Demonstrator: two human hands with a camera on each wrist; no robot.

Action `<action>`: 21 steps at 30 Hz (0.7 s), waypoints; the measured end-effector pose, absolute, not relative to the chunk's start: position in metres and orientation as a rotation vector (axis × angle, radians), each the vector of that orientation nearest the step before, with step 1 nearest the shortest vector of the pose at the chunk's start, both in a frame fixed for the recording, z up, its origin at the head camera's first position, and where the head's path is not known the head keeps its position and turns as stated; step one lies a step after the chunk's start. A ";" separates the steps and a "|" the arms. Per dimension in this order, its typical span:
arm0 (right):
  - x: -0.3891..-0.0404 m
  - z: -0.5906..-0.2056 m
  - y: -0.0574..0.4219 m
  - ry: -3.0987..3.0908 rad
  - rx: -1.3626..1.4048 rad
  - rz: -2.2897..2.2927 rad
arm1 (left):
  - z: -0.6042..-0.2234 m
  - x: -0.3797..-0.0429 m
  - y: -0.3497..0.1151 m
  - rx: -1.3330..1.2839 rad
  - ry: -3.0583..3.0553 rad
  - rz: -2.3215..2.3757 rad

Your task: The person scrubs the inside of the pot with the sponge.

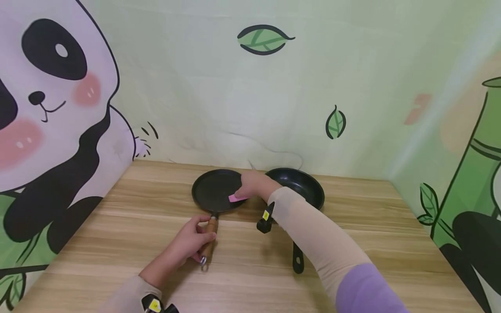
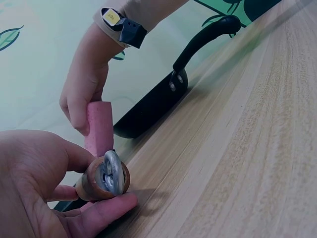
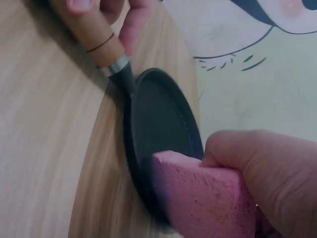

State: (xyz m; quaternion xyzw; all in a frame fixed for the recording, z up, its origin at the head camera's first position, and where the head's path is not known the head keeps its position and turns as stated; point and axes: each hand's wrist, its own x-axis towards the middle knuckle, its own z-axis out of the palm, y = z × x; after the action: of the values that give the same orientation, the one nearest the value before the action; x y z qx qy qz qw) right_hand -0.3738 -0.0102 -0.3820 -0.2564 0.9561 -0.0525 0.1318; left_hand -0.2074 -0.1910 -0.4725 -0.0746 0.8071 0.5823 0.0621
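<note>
A flat black pan (image 1: 214, 189) with a wooden handle (image 1: 210, 237) lies on the table. My left hand (image 1: 192, 239) grips that handle, thumb on one side and fingers on the other; in the left wrist view a metal hanging ring (image 2: 114, 173) shows at its end. My right hand (image 1: 254, 184) pinches a pink sponge (image 3: 203, 196) over the right part of the pan. In the right wrist view the sponge overlaps the pan's cooking surface (image 3: 161, 121), close to the rim.
Just right of it stands a deeper black frying pan (image 1: 313, 187), partly behind my right forearm, its black handle (image 1: 298, 258) pointing toward me. The wood-grain table (image 1: 242, 282) ends at a printed wall (image 1: 195, 108) with a panda and leaves.
</note>
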 end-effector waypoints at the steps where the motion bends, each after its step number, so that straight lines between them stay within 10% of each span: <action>1: -0.375 -0.382 -0.010 2.774 -0.756 -0.135 | -0.473 -0.207 -0.191 -0.223 2.441 1.761; 21: -0.402 -0.388 0.009 2.730 -1.233 0.201 | -0.474 -0.206 -0.189 -0.235 2.432 1.798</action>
State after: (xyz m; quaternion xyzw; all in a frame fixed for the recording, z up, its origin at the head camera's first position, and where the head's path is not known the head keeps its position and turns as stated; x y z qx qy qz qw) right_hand -0.4025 0.0092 -0.3880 -0.4096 0.9071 0.0669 0.0699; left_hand -0.2061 -0.1895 -0.4738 -0.0774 0.8005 0.5918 0.0540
